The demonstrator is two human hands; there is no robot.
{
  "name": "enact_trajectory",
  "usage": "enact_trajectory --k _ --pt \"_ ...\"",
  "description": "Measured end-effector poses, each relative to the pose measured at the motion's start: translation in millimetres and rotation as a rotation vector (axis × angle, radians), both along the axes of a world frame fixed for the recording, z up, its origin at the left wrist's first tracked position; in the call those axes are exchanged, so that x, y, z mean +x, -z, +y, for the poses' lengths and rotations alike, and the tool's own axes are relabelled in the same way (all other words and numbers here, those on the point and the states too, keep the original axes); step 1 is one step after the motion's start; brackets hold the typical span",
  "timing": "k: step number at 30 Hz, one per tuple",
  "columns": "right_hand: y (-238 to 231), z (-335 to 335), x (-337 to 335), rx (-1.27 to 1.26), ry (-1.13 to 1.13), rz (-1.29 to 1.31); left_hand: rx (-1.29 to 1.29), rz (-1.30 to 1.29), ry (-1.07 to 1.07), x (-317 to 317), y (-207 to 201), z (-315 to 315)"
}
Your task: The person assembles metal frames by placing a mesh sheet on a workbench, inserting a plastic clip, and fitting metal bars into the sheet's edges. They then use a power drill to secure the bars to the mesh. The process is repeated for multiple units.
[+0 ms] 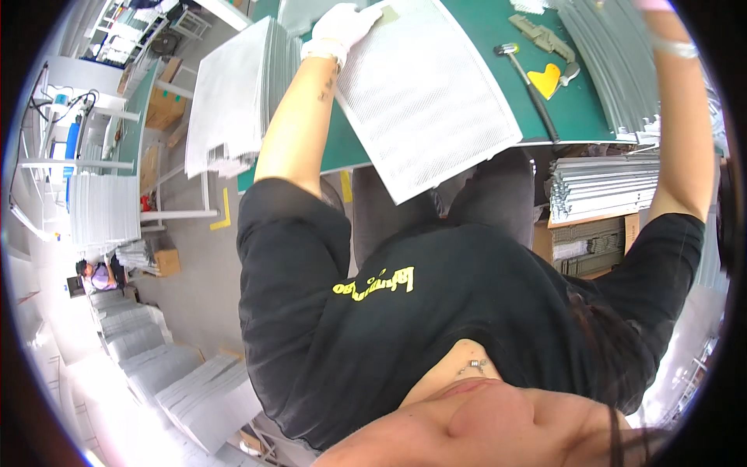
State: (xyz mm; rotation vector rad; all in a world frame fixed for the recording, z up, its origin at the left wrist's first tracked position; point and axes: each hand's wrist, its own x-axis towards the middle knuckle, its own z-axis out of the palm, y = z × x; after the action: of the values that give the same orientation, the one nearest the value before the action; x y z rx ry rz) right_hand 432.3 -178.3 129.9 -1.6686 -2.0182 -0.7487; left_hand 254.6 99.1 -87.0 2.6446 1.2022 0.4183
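A white, finely perforated flat panel (436,93) lies at a slant on the green work table (346,152), its near corner jutting past the front edge. At its far left corner my left hand (342,29), in a white glove, is closed on the panel's edge. A small tan patch (393,13) shows on the panel beside those fingertips. My right arm reaches up and away at the right, over the stack of grey panels (611,62). Only part of my right hand (655,6) shows at the top edge; its fingers are cut off, so its hold is hidden.
Right of the panel lie a small mallet (533,97), a yellow scraper (547,79) and a grey-tan hand tool (541,37). A tall stack of white panels (233,93) stands at left. Framed panels (603,187) fill the space under the table. Far left, a person (99,275) sits.
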Motion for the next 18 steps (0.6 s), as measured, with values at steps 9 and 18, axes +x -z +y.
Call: enact_trajectory --k 9,18 --pt "83 -70 8 -0.640 -0.196 0.330 0.483 -0.088 0.673 -4 -125 -214" --pt "51 -218 77 0.452 0.349 0.850 0.862 -0.558 0.072 -122 -118 -179"
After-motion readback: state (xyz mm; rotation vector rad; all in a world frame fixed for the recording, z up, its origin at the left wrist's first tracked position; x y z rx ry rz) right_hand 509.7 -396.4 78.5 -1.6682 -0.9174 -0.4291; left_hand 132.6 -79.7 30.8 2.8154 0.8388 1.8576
